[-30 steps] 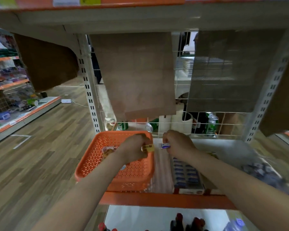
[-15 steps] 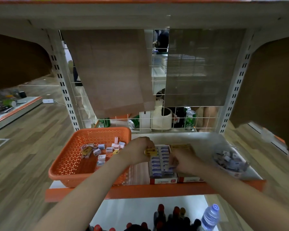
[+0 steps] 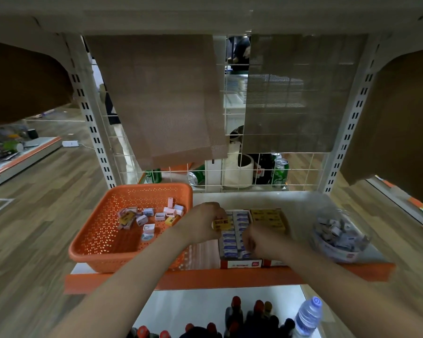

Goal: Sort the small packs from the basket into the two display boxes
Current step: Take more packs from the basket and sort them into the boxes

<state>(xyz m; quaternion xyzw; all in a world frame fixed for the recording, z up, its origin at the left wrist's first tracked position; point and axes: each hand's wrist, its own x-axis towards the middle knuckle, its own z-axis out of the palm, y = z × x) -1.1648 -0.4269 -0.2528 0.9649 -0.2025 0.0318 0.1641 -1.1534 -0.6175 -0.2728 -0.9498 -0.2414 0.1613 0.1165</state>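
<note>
Shelf edge: we see the shelf end in an orange front lip, and both forearms cross over it.
Back edge: a wire grid closes the rear of the shelf, with green cans behind it.
Open room: bare white shelf lies between the boxes and the grid, and a narrow strip shows between the basket and the boxes.
Basket: the orange basket sits at the left end of the shelf, its front wall at the lip. Loose small packs lie scattered on its floor, white, pink and yellow.
Left display box: the left display box holds rows of blue-and-white packs.
Right display box: the right display box touches it and holds yellow packs.
Tub: a clear tub of greyish packs stands at the right end, well apart from the basket.
Left grip: the left grip pinches a yellow pack just above the left display box.
Right grip: the right grip is curled low over the boxes' front end. It is blurred, so we cannot tell whether it holds anything.
Below: bottles stand on the lower shelf.
</note>
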